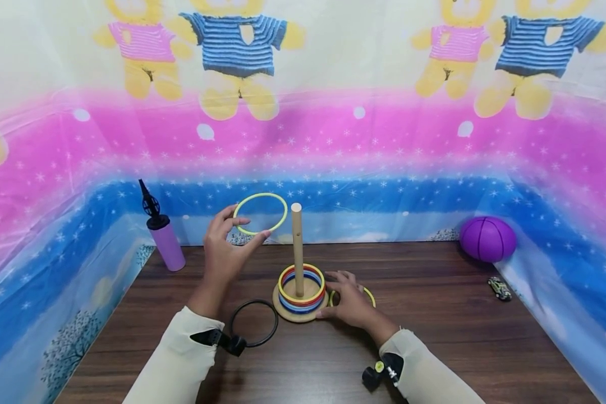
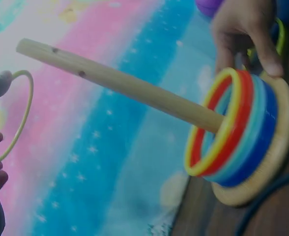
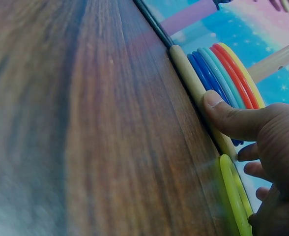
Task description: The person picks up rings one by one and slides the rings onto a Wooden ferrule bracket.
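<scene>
Holding the ring [image 1: 260, 214] aloft, the left hand [image 1: 225, 247] pinches its near-left rim between thumb and fingertips; the ring's plane tilts toward the viewer and sits level with the top of the peg [image 1: 297, 249], just to the peg's left. The key relation: the peg's long axis stands vertical on the base [image 1: 298, 311], and its tip lies just right of the ring's right rim, apart from it, so the ring's opening is beside the tip and not over it. In the left wrist view the ring [image 2: 9, 115] appears well short of the peg end [image 2: 24, 46], confirming that gap. The left hand is the nearer hand to the tip. The right hand [image 1: 350, 300] rests low on the table [image 1: 459, 331], thumb curled against the base edge [image 3: 196, 86] and pressing it, the other fingers loosely bent over a second yellow ring [image 3: 235, 196] lying flat just right of the base. A stack [image 1: 301, 289] of yellow, red and blue rings already sits around the peg foot. A black ring [image 1: 254, 324] lies flat left of the base, by the left wrist. A pump [image 1: 163, 233], a ball [image 1: 487, 239] and a toy car [image 1: 499, 288] stand well apart at the table's edges.
</scene>
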Action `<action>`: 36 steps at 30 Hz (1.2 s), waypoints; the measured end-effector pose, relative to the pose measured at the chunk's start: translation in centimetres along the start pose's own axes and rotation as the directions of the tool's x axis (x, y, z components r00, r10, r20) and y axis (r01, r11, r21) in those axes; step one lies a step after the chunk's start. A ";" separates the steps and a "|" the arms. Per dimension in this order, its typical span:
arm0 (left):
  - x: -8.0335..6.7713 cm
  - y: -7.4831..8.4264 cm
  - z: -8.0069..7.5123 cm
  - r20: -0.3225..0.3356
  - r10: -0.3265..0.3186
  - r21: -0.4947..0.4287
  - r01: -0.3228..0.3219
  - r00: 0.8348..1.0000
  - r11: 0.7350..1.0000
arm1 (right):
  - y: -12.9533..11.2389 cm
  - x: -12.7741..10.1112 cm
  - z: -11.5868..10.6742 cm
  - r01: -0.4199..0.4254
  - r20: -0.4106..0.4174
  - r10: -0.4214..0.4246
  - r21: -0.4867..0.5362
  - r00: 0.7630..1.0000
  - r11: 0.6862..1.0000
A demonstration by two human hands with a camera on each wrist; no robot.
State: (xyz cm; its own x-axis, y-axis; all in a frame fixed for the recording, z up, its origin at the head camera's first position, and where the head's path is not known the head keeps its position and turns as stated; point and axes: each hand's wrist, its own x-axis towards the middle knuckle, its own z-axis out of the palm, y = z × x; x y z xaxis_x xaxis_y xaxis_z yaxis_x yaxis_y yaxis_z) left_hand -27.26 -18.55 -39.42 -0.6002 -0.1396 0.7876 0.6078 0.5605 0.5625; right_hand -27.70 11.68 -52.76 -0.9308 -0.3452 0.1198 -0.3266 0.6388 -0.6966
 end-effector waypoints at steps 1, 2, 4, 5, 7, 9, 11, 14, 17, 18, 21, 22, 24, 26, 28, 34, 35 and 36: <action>0.2 0.3 -0.1 -0.004 0.011 -0.007 -0.011 1.000 1.000 | 0.0 0.0 0.0 0.003 0.000 -0.003 -0.002 1.000 1.000; 0.4 0.6 -0.1 -0.009 0.018 -0.016 -0.018 1.000 1.000 | 0.0 0.0 0.0 0.004 0.001 -0.004 -0.003 1.000 1.000; 0.7 1.1 -0.2 -0.016 0.033 -0.030 -0.034 0.999 0.999 | 0.0 0.1 0.0 0.007 0.005 -0.007 -0.005 1.000 1.000; 0.8 1.3 -0.2 -0.019 0.036 -0.040 -0.037 0.999 0.999 | 0.0 0.1 0.0 0.007 0.005 -0.007 -0.004 1.000 1.000; 1.0 1.7 -0.3 -0.025 0.045 -0.060 -0.047 0.999 0.997 | -0.1 0.0 0.0 0.006 0.004 -0.006 -0.003 1.000 1.000; 1.2 2.2 -0.3 -0.027 0.060 -0.069 -0.061 0.998 0.996 | 0.0 0.0 0.0 0.002 0.003 -0.002 -0.002 1.000 1.000; 1.3 2.8 -0.3 -0.022 0.080 -0.082 -0.082 0.997 0.993 | 0.0 0.0 -0.1 0.001 -0.001 -0.001 -0.006 1.000 1.000; 1.3 3.5 0.1 -0.005 0.125 -0.105 -0.125 0.992 0.987 | 0.1 0.0 -0.1 0.004 0.000 -0.004 -0.012 1.000 1.000; 1.0 3.7 0.6 0.017 0.169 -0.131 -0.165 0.985 0.978 | 0.1 0.0 -0.1 0.007 0.001 -0.006 -0.014 1.000 1.000; 0.8 3.7 0.8 0.024 0.179 -0.139 -0.174 0.984 0.975 | 0.1 0.0 -0.1 0.007 0.001 -0.007 -0.014 1.000 1.000; 0.1 3.2 1.5 0.037 0.197 -0.158 -0.189 0.980 0.969 | 0.1 0.0 -0.1 0.008 -0.002 -0.008 -0.014 1.000 1.000; -0.1 2.9 1.6 0.037 0.199 -0.166 -0.191 0.979 0.968 | 0.0 0.0 -0.1 0.007 -0.003 -0.007 -0.016 1.000 1.000; -0.6 2.4 1.9 0.036 0.206 -0.175 -0.196 0.978 0.965 | 0.0 0.0 -0.1 0.007 -0.005 -0.007 -0.019 1.000 1.000; -1.1 1.8 2.0 0.038 0.213 -0.183 -0.202 0.976 0.962 | 0.0 0.0 0.0 0.005 -0.005 -0.005 -0.021 1.000 1.000; -1.7 1.2 2.1 0.048 0.216 -0.186 -0.204 0.975 0.961 | -0.1 0.1 0.0 0.003 -0.005 -0.003 -0.024 1.000 1.000; -3.3 -0.2 2.3 0.084 0.196 -0.193 -0.177 0.977 0.965 | -0.1 0.1 0.0 -0.001 -0.004 0.001 -0.030 1.000 1.000; -3.6 -0.4 2.4 0.090 0.193 -0.193 -0.173 0.977 0.966 | -0.1 0.1 -0.1 -0.002 -0.003 0.002 -0.032 1.000 0.999; -3.8 -0.5 2.4 0.097 0.188 -0.190 -0.167 0.977 0.967 | -0.1 0.1 -0.1 -0.003 -0.001 0.003 -0.033 1.000 0.999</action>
State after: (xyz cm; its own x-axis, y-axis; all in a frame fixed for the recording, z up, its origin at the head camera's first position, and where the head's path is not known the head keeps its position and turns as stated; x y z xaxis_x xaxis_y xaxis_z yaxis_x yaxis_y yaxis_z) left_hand -26.55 -16.35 -43.34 -0.5228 0.0485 0.8510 0.7873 0.4102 0.4603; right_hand -27.75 11.65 -52.66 -0.9321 -0.3423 0.1187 -0.3289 0.6622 -0.6733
